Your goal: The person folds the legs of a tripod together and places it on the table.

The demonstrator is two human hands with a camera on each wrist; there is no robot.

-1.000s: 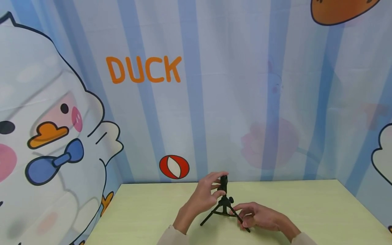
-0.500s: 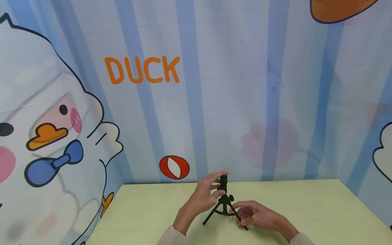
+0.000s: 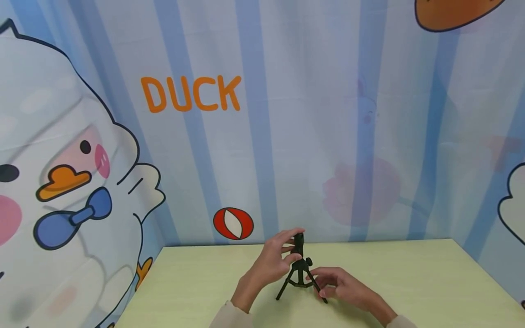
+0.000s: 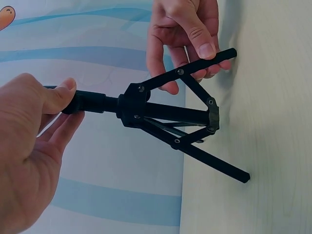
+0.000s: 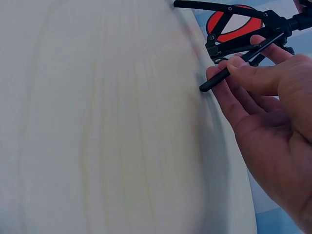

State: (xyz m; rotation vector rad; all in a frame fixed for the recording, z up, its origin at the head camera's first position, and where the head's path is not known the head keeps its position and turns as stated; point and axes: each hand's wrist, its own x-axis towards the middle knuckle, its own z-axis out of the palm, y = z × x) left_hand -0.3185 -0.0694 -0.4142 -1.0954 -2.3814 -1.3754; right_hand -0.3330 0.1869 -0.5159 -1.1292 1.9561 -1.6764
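Note:
A small black tripod (image 3: 301, 272) is upright over the table, its legs partly spread and linked by hinged braces. My left hand (image 3: 270, 259) grips its top, with thumb and fingers around the head, as the left wrist view shows. My right hand (image 3: 346, 287) pinches one leg between thumb and fingers near its lower end. In the right wrist view that leg (image 5: 214, 81) lies under the thumb of the right hand (image 5: 273, 97). The other front leg (image 4: 214, 162) is untouched in the left wrist view. A third leg is mostly hidden behind the braces.
The pale yellow table (image 3: 197, 282) extends to both sides of the tripod. Behind it hangs a blue-striped curtain (image 3: 303, 136) printed with a duck, a red-and-white ball and orange lettering. A small knob (image 3: 309, 262) sticks out at the tripod's right side.
The tripod's legs have drawn closer together. My right hand has moved slightly left and inward with the leg it pinches. My left hand has stayed almost still on the top.

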